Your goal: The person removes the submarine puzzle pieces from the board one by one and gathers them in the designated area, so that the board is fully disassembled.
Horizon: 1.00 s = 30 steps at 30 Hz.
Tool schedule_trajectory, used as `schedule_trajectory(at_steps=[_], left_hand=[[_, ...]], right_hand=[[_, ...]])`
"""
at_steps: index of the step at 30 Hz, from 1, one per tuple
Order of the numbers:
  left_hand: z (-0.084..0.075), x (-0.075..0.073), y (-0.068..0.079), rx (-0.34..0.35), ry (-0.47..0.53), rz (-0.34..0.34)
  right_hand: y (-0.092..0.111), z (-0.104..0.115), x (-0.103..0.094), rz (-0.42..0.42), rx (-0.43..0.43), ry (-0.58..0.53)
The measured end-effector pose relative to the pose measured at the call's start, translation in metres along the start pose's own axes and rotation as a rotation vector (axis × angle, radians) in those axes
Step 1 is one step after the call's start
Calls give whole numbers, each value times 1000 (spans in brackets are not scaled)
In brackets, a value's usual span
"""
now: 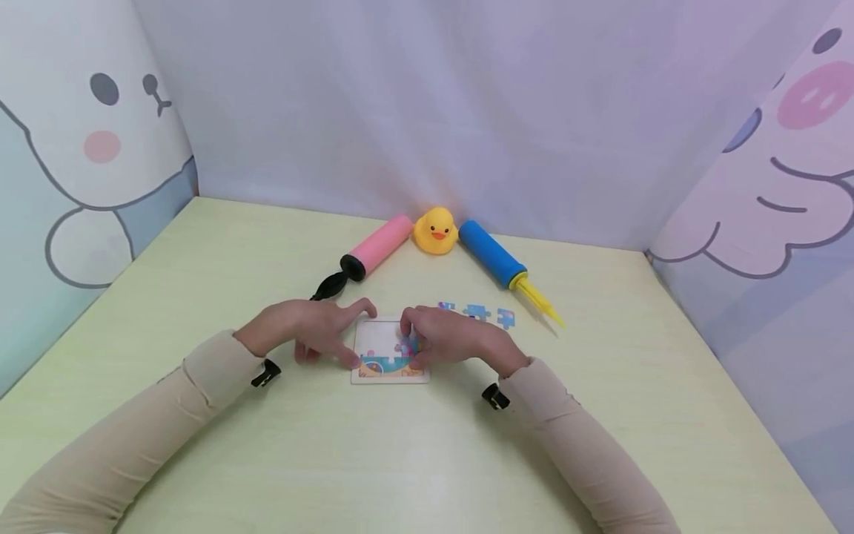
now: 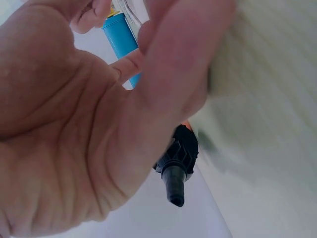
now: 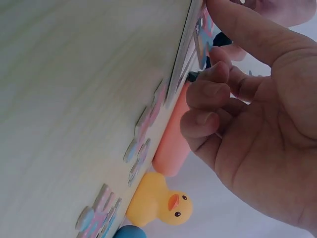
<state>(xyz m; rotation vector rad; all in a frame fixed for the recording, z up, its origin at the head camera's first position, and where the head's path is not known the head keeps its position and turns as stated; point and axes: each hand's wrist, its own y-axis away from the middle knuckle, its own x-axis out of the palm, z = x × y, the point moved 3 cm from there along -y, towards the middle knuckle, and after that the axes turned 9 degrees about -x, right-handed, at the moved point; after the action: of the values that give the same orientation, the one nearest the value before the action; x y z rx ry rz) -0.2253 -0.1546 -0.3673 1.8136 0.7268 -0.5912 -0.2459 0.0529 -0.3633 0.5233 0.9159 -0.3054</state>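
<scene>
A puzzle board with a pale rim lies on the table, its near part covered by fitted blue and orange pieces. At its right side my right hand pinches a colourful puzzle piece, which stands tilted over the board in the right wrist view. The thumb and bent fingers partly hide that piece. My left hand is at the board's left side, thumb touching near the fitted pieces and index finger reaching toward the far left corner. Its palm faces the camera in the left wrist view, holding nothing up.
Several loose puzzle pieces lie beyond my right hand. Farther back are a pink pump with a black nozzle, a yellow rubber duck and a blue pump with a yellow nozzle. Cloth panels enclose the table's back and sides.
</scene>
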Motion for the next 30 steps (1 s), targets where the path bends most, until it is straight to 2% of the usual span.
schedule_trajectory(at_steps=[4, 12, 17, 23, 30], left_hand=[[1, 1, 0, 6, 7, -6], [2, 2, -1, -15, 18, -7], [2, 1, 0, -25, 12, -8], [1, 1, 0, -23, 21, -13], [1, 1, 0, -23, 17, -16]], right_hand=[[-1, 2, -1, -25, -26, 31], [6, -5, -12, -60, -125, -7], [20, -16, -26, -58, -81, -28], [39, -31, -45, -58, -92, -9], [60, -54, -61, -59, -14, -62]])
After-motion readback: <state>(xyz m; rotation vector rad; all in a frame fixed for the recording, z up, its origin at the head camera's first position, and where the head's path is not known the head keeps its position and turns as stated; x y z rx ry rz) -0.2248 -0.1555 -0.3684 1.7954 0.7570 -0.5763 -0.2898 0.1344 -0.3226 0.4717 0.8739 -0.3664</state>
